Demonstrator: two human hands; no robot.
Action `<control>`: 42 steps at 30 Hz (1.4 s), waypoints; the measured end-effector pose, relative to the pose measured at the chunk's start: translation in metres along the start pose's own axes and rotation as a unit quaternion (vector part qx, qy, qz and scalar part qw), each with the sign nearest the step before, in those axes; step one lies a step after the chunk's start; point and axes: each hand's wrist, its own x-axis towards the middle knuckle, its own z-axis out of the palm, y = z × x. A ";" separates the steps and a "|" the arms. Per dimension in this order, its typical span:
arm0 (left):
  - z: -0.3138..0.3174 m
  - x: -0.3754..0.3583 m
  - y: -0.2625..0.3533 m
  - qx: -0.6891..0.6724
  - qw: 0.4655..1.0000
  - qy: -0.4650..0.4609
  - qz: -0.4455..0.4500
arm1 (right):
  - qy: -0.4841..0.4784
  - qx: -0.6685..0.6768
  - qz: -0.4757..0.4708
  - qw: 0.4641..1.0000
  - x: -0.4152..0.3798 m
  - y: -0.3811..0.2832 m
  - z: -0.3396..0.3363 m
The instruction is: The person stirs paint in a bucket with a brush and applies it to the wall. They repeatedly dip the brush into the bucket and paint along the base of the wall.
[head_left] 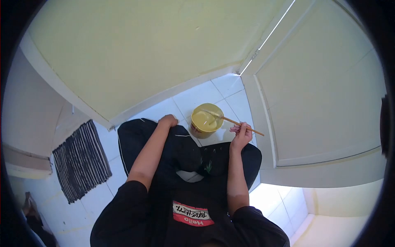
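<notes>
The person sits cross-legged on the white tiled floor [232, 88], both bare forearms stretched forward from short black sleeves [127, 201]. The right arm runs almost straight ahead, the forearm over the right thigh, and the right hand [242, 133] is raised just beyond the right knee [250, 154], its fingers bent and pinching the wooden handle of a long brush [231, 121]. The handle slants across the grip: its free end sticks out past the hand towards the white door [321, 99], while the other end leads leftward over the rim of a yellow bucket [196, 131], where the brush head lies over the pale yellow liquid [204, 122]. The bucket stands upright on the tiles, in front of the crossed legs and between the two hands, near the pale yellow wall [135, 49]. The left arm reaches forward and slightly inward, and the left hand [168, 120] rests palm down at the left knee [142, 127], well apart from the brush; its fingers seem bent downward, though whether they are pressed together cannot be told.
</notes>
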 end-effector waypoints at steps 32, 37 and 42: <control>-0.005 -0.010 0.004 0.000 1.000 -0.027 -0.004 | -0.132 -0.243 -0.031 0.961 -0.021 0.016 0.017; -0.004 -0.007 0.003 0.004 1.000 -0.029 -0.001 | -0.124 -0.234 -0.032 0.964 -0.022 0.015 0.018; -0.003 -0.010 0.003 -0.002 1.000 -0.019 -0.005 | -0.118 -0.247 -0.037 0.961 -0.023 0.012 0.019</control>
